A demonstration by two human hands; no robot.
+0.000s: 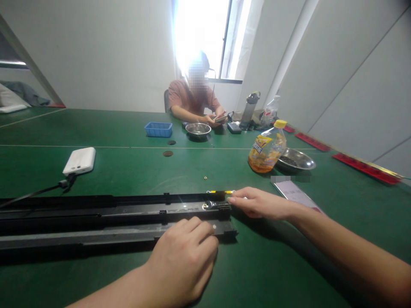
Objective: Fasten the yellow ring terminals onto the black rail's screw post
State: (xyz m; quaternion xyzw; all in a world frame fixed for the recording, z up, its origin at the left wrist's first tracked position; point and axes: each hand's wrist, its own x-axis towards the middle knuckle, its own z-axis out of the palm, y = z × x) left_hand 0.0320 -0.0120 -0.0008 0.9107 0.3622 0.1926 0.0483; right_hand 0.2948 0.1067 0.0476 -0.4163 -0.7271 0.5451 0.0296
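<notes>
Two long black channel-shaped rails lie side by side, the far rail and the near rail. My left hand is curled over the right part of the near rail, its fingertips mostly hidden behind the knuckles. A short metal wrench lies along the far rail, with its ring end around or right at a small brass-coloured nut. The wrench's other end is pinched by my right hand. A yellow-and-black piece sits at the far rail's back edge, just beyond the wrench.
Beyond the rails lie a small brass nut and a white box with a black cable. A phone, a bottle and a metal bowl stand right. Across the table, a person sits behind a blue basket and another bowl.
</notes>
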